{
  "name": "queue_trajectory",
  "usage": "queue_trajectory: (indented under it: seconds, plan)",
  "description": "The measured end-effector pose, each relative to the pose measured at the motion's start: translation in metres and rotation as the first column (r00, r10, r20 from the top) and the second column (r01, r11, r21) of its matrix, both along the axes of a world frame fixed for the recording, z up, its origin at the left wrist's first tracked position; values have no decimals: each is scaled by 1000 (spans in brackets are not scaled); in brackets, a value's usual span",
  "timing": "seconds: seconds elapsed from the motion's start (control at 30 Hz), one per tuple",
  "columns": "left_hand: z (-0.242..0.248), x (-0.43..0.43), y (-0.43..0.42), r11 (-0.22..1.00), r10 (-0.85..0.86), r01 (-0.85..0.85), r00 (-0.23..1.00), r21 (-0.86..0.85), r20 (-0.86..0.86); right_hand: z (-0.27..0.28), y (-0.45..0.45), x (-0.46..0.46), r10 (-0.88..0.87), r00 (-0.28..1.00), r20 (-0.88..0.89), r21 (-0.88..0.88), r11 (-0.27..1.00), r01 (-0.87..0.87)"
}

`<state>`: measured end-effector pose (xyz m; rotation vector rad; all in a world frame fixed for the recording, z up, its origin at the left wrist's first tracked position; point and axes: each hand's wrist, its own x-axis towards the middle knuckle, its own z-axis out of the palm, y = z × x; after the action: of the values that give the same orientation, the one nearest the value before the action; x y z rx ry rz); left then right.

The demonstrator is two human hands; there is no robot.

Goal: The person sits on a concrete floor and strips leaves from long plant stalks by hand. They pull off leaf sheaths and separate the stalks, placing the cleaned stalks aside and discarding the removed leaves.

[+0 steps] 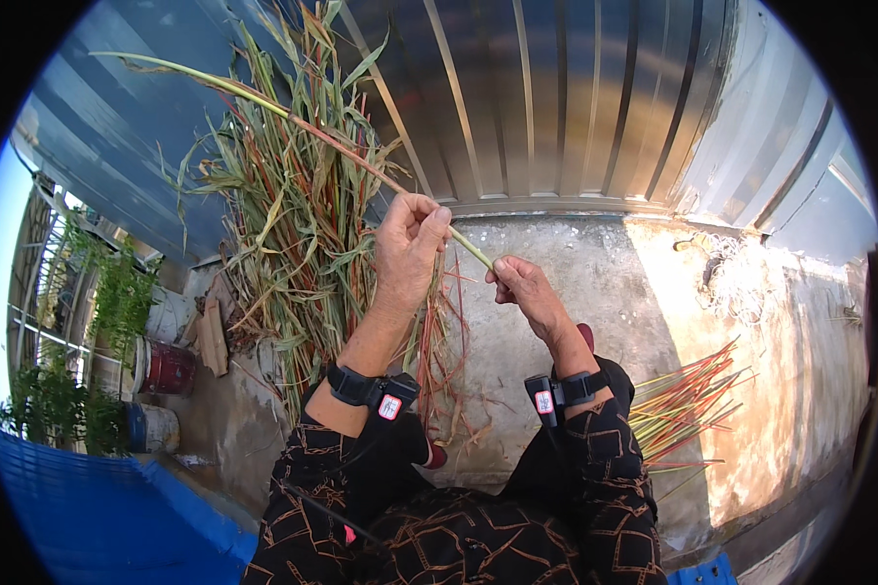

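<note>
A long plant stalk (pixel 336 146), green and reddish, runs slantwise from the upper left down to my hands. My left hand (pixel 410 241) grips it partway along, thumb against the bent fingers. At its lower right end, my right hand (pixel 518 281) pinches the stalk between thumb and fingers. Behind and left of my left hand leans a big heap of leafy stalks (pixel 300 241), with green and dried leaves. Thin reddish strips (pixel 435 351) lie on the concrete below my hands. To the right of my right arm lies a spread bundle of bare red and green stalks (pixel 684 409).
A corrugated metal wall (pixel 556 110) stands in front. On the right lies a tangle of pale string (pixel 739 285). At the left are a red bucket (pixel 167 365), a blue and white bucket (pixel 154 428), broken boards (pixel 211 336), green plants (pixel 124 292) and a blue sheet (pixel 102 504).
</note>
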<state>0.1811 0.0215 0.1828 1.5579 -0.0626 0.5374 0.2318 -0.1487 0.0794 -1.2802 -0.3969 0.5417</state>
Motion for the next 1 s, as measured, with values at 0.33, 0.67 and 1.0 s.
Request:
queue_trajectory:
  seconds: [0.33, 0.67, 1.0]
  plan:
    - [-7, -2, -17, 978, 172, -182, 980, 103, 98, -4, 5, -6, 123, 990, -71, 164, 980, -110]
    - [-57, -1, 21, 964, -219, 245, 952, 105, -213, 3, 11, -1, -109, 986, 125, 53, 993, 103]
    - [-131, -5, 43, 877, -292, 440, 807, 193, -514, 32, 10, 41, -290, 956, 51, 205, 940, 274]
